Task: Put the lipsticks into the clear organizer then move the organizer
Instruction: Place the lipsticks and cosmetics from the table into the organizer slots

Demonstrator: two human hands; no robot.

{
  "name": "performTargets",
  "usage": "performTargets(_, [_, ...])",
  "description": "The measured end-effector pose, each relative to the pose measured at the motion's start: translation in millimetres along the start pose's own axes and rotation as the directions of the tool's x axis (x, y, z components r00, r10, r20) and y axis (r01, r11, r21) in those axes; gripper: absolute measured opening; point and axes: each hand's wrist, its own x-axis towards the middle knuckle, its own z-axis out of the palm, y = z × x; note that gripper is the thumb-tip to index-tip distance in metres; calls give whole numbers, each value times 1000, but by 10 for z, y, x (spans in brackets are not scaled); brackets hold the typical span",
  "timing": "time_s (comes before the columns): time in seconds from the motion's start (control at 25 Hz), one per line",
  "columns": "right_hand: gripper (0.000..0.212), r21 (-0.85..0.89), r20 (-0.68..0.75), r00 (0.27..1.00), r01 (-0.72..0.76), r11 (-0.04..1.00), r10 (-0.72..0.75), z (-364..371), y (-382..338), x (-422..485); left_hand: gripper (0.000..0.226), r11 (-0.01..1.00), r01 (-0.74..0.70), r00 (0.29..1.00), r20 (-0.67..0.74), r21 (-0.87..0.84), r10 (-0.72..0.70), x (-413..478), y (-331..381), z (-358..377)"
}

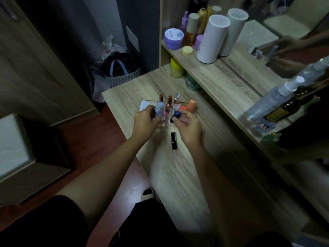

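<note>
The clear organizer (164, 122) stands on the wooden table, holding several upright lipsticks and tubes, among them a pink lipstick (167, 109) and an orange tube (191, 105). My left hand (145, 122) holds a light blue lipstick (159, 110) upright at the organizer's left side. My right hand (188, 128) grips a dark blue lipstick (175, 116) over the organizer's front right. A black lipstick (174, 140) lies flat on the table just in front, between my wrists.
A raised shelf (213, 72) on the right carries a white cylinder (212, 39), a purple jar (174, 38), bottles and a spray bottle (277, 97). A yellow jar (176, 68) and green jar (192, 82) stand under it. A mirror sits behind. A bag (121, 70) sits on the floor.
</note>
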Motion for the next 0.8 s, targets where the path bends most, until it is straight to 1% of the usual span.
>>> performTargets(0.08, [37, -8, 10, 999, 37, 999, -37, 50, 13, -2, 18, 1000, 3, 1000, 10, -2, -3, -21, -1, 17])
performTargets(0.12, [37, -15, 24, 999, 22, 1000, -22, 220, 60, 211, 17, 1000, 30, 999, 28, 4, -30, 185, -124, 78])
performTargets(0.16, [37, -8, 41, 999, -29, 1000, 29, 455, 117, 485, 17, 997, 79, 996, 47, 20, -80, 469, -273, 138])
performTargets(0.32, [37, 10, 61, 998, 6, 1000, -6, 503, 107, 477, 15, 999, 21, 997, 75, 37, -24, 455, -310, 145])
performTargets(0.48, [35, -37, 85, 996, 6, 999, -2, 525, 167, 427, 16, 992, -41, 993, 112, 116, 28, 420, -352, 219])
performTargets(0.64, [35, -67, 75, 997, -30, 997, 35, 544, 171, 444, 18, 989, -49, 990, 139, 138, 30, 415, -371, 272])
performTargets(0.8, [40, -78, 83, 996, -6, 997, 12, 498, 131, 451, 19, 989, -38, 994, 108, 146, 22, 423, -383, 253])
